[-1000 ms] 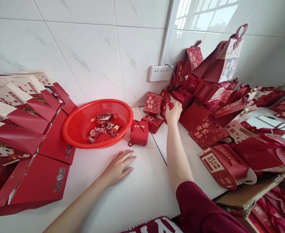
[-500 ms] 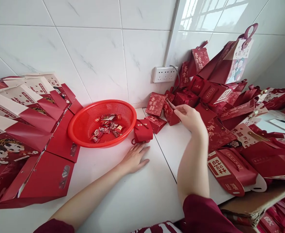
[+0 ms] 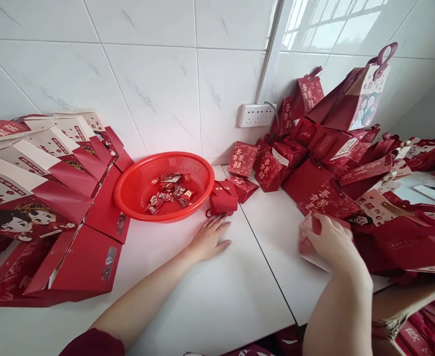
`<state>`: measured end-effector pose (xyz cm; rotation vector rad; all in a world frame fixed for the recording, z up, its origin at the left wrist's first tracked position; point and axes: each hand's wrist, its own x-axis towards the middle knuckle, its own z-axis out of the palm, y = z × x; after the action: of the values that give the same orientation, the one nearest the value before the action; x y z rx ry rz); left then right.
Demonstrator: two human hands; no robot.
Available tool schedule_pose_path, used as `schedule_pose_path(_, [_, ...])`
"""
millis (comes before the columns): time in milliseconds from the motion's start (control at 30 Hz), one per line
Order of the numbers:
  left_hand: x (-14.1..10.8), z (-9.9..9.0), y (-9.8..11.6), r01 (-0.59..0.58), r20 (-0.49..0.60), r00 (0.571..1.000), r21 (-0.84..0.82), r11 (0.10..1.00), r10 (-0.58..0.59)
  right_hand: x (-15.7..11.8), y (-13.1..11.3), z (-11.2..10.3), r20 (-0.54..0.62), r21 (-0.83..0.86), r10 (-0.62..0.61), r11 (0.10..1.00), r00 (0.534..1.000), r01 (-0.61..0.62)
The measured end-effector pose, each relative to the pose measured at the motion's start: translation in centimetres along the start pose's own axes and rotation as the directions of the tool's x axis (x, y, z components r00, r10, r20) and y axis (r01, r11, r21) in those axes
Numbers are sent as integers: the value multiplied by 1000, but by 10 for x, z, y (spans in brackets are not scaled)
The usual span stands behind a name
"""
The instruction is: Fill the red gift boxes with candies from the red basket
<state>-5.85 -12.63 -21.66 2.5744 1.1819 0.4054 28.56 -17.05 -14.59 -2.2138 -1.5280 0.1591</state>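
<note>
My left hand (image 3: 210, 238) lies flat on the white tabletop with its fingers spread. Its fingertips reach the front of a small red gift box (image 3: 224, 198) beside the red plastic basket (image 3: 128, 210). Several wrapped candies (image 3: 171, 193) lie inside the basket. At the right, my right hand (image 3: 328, 242) is closed on a red gift box (image 3: 306, 244), blurred by motion and partly hidden by the fingers. Behind the small box stand patterned red boxes (image 3: 242, 159), one of them with a raised flap (image 3: 267, 170).
Large red-and-white gift boxes (image 3: 99, 257) lean in a row at the left. Many red gift bags (image 3: 354, 104) pile up at the right against the tiled wall. A power strip (image 3: 257, 115) is on that wall. An open cardboard carton (image 3: 406, 306) stands at the lower right.
My right hand has left the patterned box at the back and moved toward me and right, taking hold of a red gift box there. My left hand stays flat; the view has shifted slightly.
</note>
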Motion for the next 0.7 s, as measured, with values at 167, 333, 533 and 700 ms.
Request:
schedule_pose_path(167, [-2, 0, -2, -17, 5, 1000, -5, 1000, 17, 1, -37, -5, -1, 196, -136, 971, 991, 133])
schedule_pose_path(333, [-2, -1, -2, -29, 6, 1000, -15, 999, 29, 1, -53, 19, 129, 123, -165, 981, 978, 150])
schedule_pose_path(533, [0, -5, 2, -19, 15, 1000, -38, 999, 20, -3, -79, 29, 326, 159, -111, 985, 939, 61])
schedule_pose_path(700, [-3, -13, 10, 21, 81, 997, -49, 999, -17, -5, -84, 9, 448, 188, -207, 973, 870, 135])
